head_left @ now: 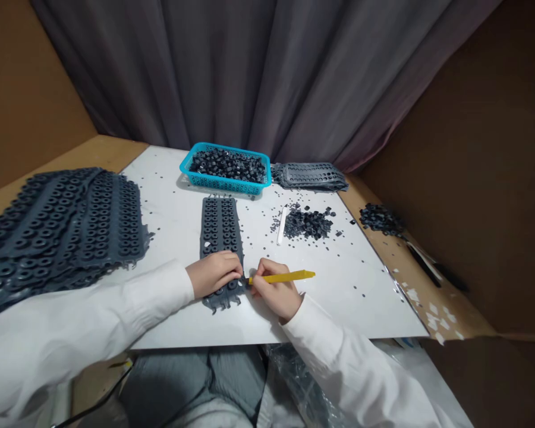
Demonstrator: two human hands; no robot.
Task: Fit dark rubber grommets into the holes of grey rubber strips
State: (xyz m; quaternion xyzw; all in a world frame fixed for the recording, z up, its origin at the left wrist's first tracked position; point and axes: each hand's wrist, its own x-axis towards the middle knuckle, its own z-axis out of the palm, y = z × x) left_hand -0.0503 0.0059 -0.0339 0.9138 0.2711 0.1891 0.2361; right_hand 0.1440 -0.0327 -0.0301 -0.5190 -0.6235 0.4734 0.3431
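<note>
Rubber strip (220, 229), dark gray and molded with two rows of ring-shaped pieces, lies lengthwise on a white board (339, 291), its near end ragged where it hangs close to the board's edge. The left hand (214, 274) presses down across the strip's lower part, fingers curled over it, though I cannot tell whether they pinch anything. The right hand (274, 289) stays just apart from it, pinching a yellow pick (285, 276), whose tip reaches the strip's right edge beside the left fingertips. That tip is the main risk: if it slips off the rubber under pressure, it could jab the left fingers or score the board. If the left hand's pressure eases, the strip could shift or curl, and the pick could tear a ring instead of working cleanly at the edge. Small black bits are scattered over the board, and they could get under the strip and keep it from lying flat. Loose rings (307, 224) lie in a heap to the right, beside a white stick (282, 226), where a stray sweep of the right sleeve (321, 333) could scatter them. Farther off sit a blue basket (225, 159) of rings and a tall stack of strips (57, 232), whose near edge overhangs the board and could slide.
</note>
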